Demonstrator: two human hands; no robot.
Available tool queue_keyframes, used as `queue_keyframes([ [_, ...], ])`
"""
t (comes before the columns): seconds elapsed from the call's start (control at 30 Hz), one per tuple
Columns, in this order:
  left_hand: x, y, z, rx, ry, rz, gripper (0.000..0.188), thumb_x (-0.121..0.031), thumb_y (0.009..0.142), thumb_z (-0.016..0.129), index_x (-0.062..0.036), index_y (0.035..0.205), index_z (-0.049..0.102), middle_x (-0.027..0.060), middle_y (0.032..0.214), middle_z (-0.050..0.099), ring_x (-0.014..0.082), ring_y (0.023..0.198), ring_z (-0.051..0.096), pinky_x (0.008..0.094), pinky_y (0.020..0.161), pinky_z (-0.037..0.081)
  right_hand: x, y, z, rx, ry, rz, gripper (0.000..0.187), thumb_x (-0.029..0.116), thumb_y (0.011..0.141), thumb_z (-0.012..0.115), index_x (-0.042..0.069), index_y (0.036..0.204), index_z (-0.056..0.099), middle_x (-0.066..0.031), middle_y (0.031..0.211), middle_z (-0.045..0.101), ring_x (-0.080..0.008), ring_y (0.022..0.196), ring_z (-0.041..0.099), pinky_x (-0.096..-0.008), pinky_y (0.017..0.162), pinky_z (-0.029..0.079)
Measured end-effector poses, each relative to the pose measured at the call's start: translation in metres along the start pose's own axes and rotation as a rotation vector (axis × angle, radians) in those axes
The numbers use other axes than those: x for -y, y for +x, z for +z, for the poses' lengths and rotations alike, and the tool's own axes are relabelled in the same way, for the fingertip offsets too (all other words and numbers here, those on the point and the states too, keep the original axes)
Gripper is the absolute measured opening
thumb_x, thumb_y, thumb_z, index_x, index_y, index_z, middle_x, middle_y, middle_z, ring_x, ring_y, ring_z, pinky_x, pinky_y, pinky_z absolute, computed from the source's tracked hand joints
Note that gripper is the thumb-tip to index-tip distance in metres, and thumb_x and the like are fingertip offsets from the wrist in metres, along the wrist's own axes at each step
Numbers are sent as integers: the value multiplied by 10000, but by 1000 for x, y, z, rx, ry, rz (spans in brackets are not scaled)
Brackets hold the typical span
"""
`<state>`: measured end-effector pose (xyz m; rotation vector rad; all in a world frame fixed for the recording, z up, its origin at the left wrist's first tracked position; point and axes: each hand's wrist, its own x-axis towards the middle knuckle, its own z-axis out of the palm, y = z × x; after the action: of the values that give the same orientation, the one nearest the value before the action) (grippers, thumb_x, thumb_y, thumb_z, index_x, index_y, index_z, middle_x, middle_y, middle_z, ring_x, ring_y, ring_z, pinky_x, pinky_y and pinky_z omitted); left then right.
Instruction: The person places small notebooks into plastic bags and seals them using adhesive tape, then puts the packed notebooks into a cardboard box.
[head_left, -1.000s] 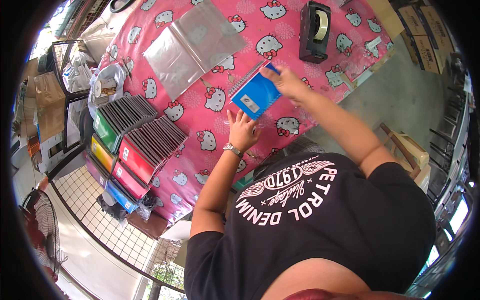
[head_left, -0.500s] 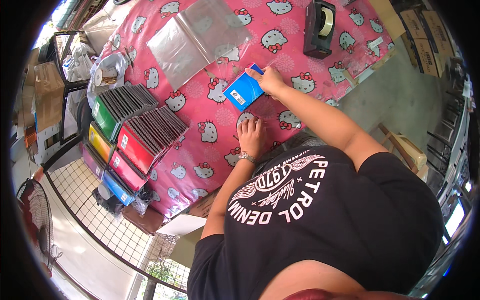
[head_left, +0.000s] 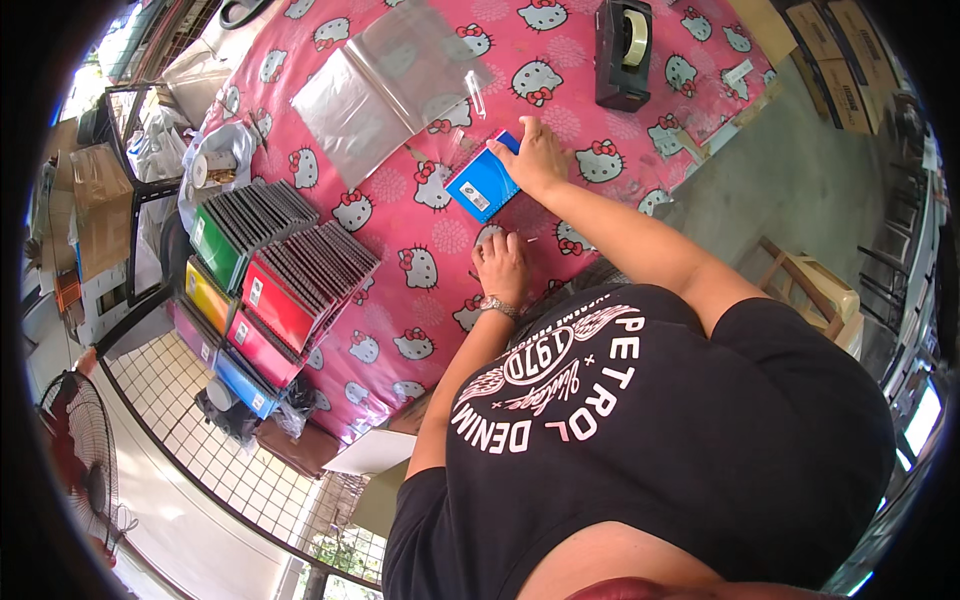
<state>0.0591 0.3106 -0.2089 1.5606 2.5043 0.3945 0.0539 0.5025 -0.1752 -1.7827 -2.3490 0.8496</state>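
A small blue spiral notebook [head_left: 483,186] with a white label lies on the pink table cover, and a strip of red or pink shows along its far edge. My right hand [head_left: 537,163] is at its far right corner, thumb over the cover and the other fingers along the side. Nearer to me, my left hand [head_left: 503,268] rests on the table cover with its fingers slightly bent and apart, holding nothing I can see. Beyond the notebook are clear plastic sheets [head_left: 375,95].
Stacked spiral notebooks in several colours [head_left: 300,285] stand at the left table edge. A black tape dispenser [head_left: 622,65] sits at the far right. Brown cartons [head_left: 845,70] are on the floor beyond, and a fan [head_left: 85,450] stands at the lower left.
My right hand's index finger now reaches out past the notebook's corner, and the hand looks less closed. The left hand remains on the table cover. The whole view has shifted slightly.
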Motion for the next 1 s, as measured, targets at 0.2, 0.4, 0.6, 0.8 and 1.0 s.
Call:
queue_keyframes([
  [0.2,20,9,-25,-30,-152,-55,169,-118,848,572,-72,1010,582,98,940,613,275,921,579,393,792,439,-11,-10,-68,263,22,-1067,562,531,739,702,113,1091,571,-79,1113,568,-253,1072,526,-468,931,347],
  [0.4,33,27,-40,-220,-400,-149,357,-151,857,623,-39,1174,503,129,964,603,294,878,584,422,777,441,-11,12,-58,323,-386,-1227,247,319,741,727,130,881,653,-30,959,590,-207,1010,543,-410,896,356],
  [0.6,24,21,-51,-231,-360,-194,423,-199,839,698,-39,1178,501,128,966,603,268,854,594,381,776,441,13,46,-43,681,-416,-1133,99,240,766,692,140,770,689,-37,951,616,-236,1035,543,-418,861,408],
  [0.8,71,10,-32,-231,-1184,-774,268,-165,875,650,-17,1071,542,112,911,596,222,822,583,330,769,451,23,61,-29,853,-396,-1054,73,176,723,682,104,734,689,-71,865,659,-261,970,589,-437,815,456],
  [1.0,-13,30,-65,-102,-287,47,480,-140,805,635,-41,1257,508,167,1282,509,384,1251,418,467,1056,328,27,64,-39,876,-284,-982,83,121,645,658,72,707,685,-97,745,676,-286,763,654,-425,727,495],
])
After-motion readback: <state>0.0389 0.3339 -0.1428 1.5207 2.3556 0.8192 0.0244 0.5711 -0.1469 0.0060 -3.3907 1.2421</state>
